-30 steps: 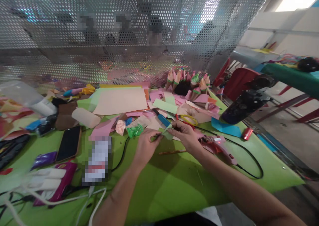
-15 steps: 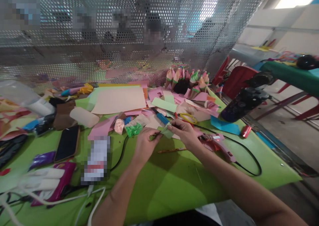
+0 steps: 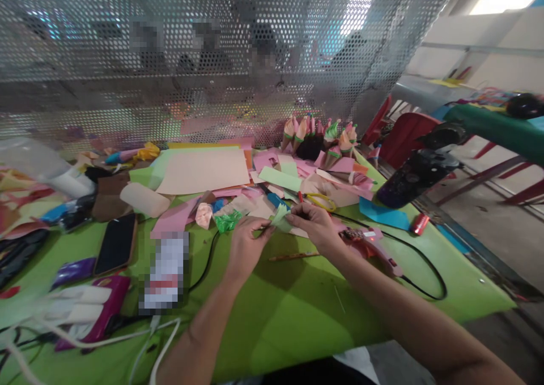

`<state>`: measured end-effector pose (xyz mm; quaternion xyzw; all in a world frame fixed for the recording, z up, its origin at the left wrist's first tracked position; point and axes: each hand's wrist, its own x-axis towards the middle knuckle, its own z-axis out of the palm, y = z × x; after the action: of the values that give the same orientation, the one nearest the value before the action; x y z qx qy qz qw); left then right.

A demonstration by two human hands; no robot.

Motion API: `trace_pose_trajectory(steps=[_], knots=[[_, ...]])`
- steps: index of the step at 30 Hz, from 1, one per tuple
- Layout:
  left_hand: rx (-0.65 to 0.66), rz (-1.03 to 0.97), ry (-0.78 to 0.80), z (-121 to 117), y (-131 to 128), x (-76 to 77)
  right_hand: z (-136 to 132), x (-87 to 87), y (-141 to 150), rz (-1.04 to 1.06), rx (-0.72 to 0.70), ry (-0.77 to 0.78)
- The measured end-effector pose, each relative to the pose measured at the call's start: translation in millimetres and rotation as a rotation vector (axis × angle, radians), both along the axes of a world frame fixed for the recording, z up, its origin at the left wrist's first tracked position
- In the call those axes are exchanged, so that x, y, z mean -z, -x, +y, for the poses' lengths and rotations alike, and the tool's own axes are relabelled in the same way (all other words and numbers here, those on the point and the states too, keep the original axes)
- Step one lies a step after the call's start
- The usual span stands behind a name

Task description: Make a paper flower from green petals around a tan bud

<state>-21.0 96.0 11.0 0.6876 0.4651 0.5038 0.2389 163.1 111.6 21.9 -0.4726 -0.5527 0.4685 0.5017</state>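
Note:
Between my two hands is a small piece of pale green paper (image 3: 280, 217), folded, with its upper edge fanned into points. My left hand (image 3: 251, 239) pinches its left side between thumb and fingers. On the other side, my right hand (image 3: 313, 224) grips the paper with thumb and fingertips. Below them a pencil (image 3: 294, 256) lies on the green table (image 3: 272, 317). Just behind the paper is a blue cutter (image 3: 277, 200), partly covered. A pink glue gun (image 3: 376, 248) rests right of my right wrist, its cord curving away.
Yellow-handled scissors (image 3: 322, 201) lie among paper scraps. Small paper ice-cream cones (image 3: 332, 133) stand at the back, near a perforated metal panel (image 3: 191, 90). A phone (image 3: 115, 244), a power strip (image 3: 106, 317) and white cables are at left. A dark bottle (image 3: 414, 175) stands at right.
The green paper has turned in my fingers, and its pointed, fanned top edge now shows more. Both hands keep nearly the same place.

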Motion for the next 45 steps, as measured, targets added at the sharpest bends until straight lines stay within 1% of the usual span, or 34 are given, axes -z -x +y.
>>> trace_pose_trajectory(steps=[4, 8, 13, 22, 30, 37, 41, 45], knots=[[-0.015, 0.072, -0.066, 0, 1, 2.0, -1, -0.8, 0, -0.02, 0.007, -0.013], [-0.049, 0.108, -0.107, 1, 2, 3.2, 0, -0.8, -1, -0.042, 0.018, 0.016], [-0.03, 0.122, -0.133, 1, 2, 2.2, 2, 0.4, -1, -0.009, -0.002, 0.04], [-0.029, 0.117, -0.126, 1, 2, 2.9, 1, 3.0, -2, -0.004, 0.007, 0.021], [-0.017, 0.106, -0.106, 1, 1, 4.7, 2, 3.8, 0, 0.055, -0.01, 0.007], [-0.009, 0.119, -0.108, 2, 2, 6.3, -2, -3.9, 0, -0.006, -0.027, 0.0], [0.017, 0.138, -0.122, 1, 1, 4.0, -2, -6.7, 0, -0.022, -0.032, 0.015], [0.04, 0.149, -0.129, 0, 0, 2.8, -1, -3.2, 0, 0.005, -0.042, 0.051]])
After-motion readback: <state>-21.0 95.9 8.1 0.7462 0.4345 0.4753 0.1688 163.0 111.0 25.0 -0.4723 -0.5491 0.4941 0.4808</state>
